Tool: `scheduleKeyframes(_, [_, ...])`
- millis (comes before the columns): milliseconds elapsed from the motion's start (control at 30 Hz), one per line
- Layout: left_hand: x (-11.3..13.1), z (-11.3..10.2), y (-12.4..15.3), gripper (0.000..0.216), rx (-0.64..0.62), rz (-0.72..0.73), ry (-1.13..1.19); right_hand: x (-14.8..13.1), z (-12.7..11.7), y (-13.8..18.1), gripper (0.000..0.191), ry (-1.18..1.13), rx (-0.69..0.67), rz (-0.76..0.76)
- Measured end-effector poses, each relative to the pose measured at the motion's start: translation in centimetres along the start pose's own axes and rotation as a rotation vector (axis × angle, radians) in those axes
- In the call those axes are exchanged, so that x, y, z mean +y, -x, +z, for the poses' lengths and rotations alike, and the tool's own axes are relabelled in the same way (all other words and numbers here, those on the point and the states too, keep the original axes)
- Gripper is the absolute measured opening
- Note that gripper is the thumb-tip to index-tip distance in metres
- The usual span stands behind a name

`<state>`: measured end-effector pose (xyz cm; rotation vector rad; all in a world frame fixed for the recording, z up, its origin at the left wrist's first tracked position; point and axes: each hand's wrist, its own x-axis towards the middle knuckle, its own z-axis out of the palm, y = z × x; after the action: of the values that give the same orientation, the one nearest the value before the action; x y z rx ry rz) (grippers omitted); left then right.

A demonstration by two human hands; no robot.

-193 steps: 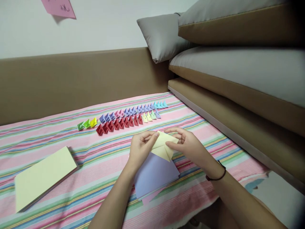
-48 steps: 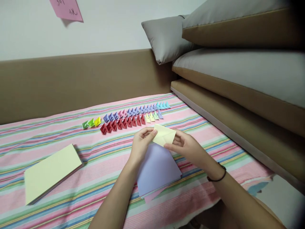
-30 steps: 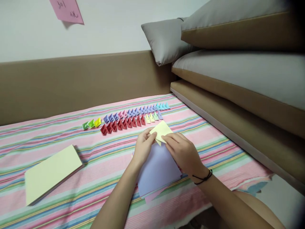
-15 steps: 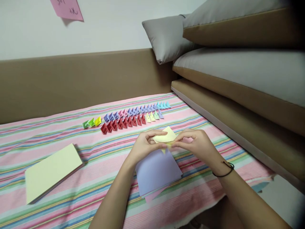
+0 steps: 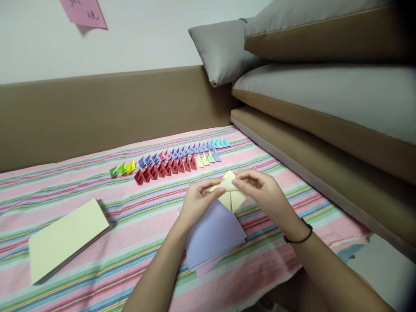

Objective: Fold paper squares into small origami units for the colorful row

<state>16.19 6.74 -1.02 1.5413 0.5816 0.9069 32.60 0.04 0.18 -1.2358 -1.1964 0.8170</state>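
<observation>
A small pale yellow folded paper (image 5: 238, 199) is held between both hands, with a flap folded across its upper part and a slit running down its lower part. My left hand (image 5: 202, 196) pinches its left side, thumb in front. On the right side, my right hand (image 5: 255, 184) grips it with the thumb pressed on the flap. Just below lies a stack of lavender paper (image 5: 214, 236), with pink sheets showing at its lower edge; the left hand covers part of it.
Rows of small folded paper pieces, including red ones (image 5: 160, 170), stand on the striped cloth (image 5: 143, 242). A pale yellow paper stack (image 5: 69, 238) lies at left. Grey-and-brown cushions (image 5: 325, 99) are piled at right, and a grey pillow (image 5: 224, 50) leans against the brown backboard (image 5: 107, 117).
The yellow paper has turned so its slit side faces me. My right thumb has moved up onto the flap, and the right hand sits slightly nearer the left. The view has shifted a little.
</observation>
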Motion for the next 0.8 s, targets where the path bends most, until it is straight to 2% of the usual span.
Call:
scheduleKeyframes(167, [0.0, 0.3, 0.1, 0.023, 0.129, 0.025, 0.021, -0.3, -0.1, 0.1, 0.015, -0.055, 0.02, 0.005])
scheduleKeyframes(467, [0.6, 1.1, 0.5, 0.031, 0.194, -0.017, 0.023, -0.6, 0.9, 0.9, 0.017, 0.101, 0.119, -0.007])
scheduleKeyframes(800, [0.5, 1.2, 0.6, 0.03, 0.238, 0.042, -0.054, -0.4, 1.1, 0.9, 0.016, 0.052, 0.17, -0.052])
